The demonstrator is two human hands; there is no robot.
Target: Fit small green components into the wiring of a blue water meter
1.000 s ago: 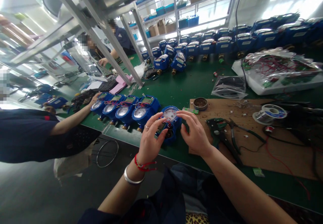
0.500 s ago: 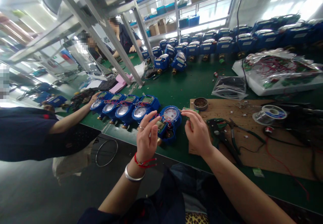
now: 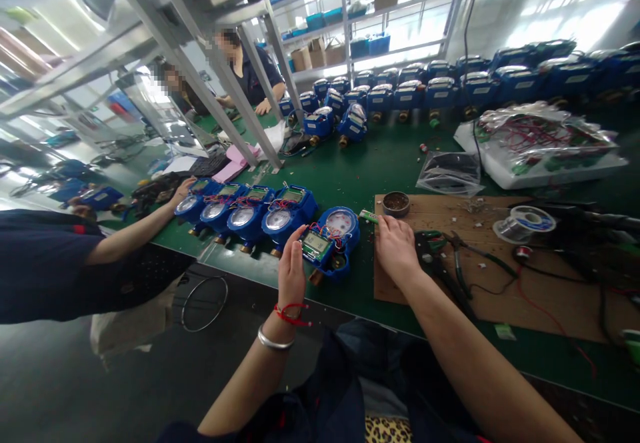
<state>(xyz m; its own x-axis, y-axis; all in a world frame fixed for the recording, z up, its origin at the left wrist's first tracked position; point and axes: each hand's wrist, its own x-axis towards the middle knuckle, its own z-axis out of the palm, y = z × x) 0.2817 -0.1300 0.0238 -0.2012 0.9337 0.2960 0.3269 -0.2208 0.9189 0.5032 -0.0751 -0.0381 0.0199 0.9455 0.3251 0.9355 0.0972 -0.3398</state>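
Note:
In front of me lies a blue water meter (image 3: 340, 223) with its round dial facing up and its electronics housing uncovered. My left hand (image 3: 293, 271) holds the left edge of a green display board (image 3: 317, 246), which sits tilted over the housing with red wires by it. My right hand (image 3: 397, 244) is at the cardboard's left edge, fingers closed on the end of a small green-and-white stick (image 3: 369, 216); its exact kind is unclear. Beside this meter, on the left, stands a row of several similar open meters (image 3: 277, 220) with red wires.
Cardboard (image 3: 425, 204) on the right bears a round tin (image 3: 396, 203), pliers (image 3: 457, 256) and a solder spool (image 3: 525, 226). A foam tray (image 3: 500, 163) holds wired parts. More blue meters (image 3: 410, 93) line the back. A co-worker's hand (image 3: 184, 190) touches the leftmost meter.
My left hand has moved down and taken the display board's edge, which now faces me more. My right hand has left the meter's side and closed on the green-and-white stick.

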